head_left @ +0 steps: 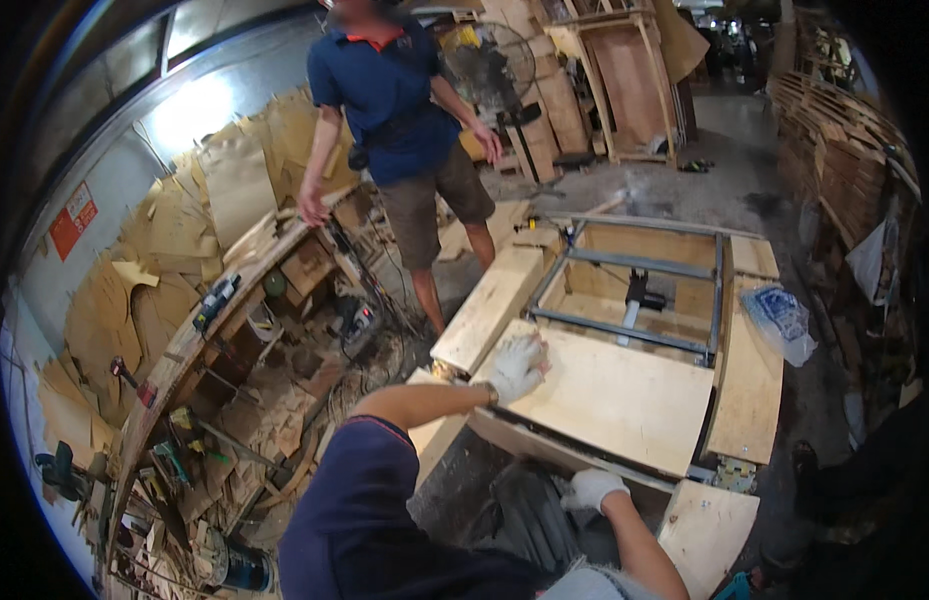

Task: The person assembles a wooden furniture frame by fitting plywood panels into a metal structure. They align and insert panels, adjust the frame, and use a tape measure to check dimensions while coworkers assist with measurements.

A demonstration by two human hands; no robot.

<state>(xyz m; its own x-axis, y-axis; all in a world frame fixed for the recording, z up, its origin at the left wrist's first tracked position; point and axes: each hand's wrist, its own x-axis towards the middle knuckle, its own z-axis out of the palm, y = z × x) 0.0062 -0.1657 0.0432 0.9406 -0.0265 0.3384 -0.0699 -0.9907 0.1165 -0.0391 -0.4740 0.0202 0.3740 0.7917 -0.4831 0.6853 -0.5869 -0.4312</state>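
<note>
My left hand [519, 368], in a pale work glove, lies with its fingers spread on a light plywood panel [624, 400]. The panel covers the near part of a wooden frame with a curved right side. My right hand [592, 490], gloved too, is lower, at my dark-trousered knee near the frame's front board [544, 440]. Its fingers look loosely extended, partly hidden, and I see nothing in them. Beyond the panel, a grey metal subframe [634, 265] sits inside the wooden frame, with a black motor-like unit [641, 292] in it.
A person [394, 130] in a blue shirt stands beyond the frame's left. A curved workbench [174, 370] with tools runs along the left, above wood scraps. A clear plastic bag [776, 318] lies on the right-hand board. A fan [489, 70] and stacked wood [839, 150] stand farther back.
</note>
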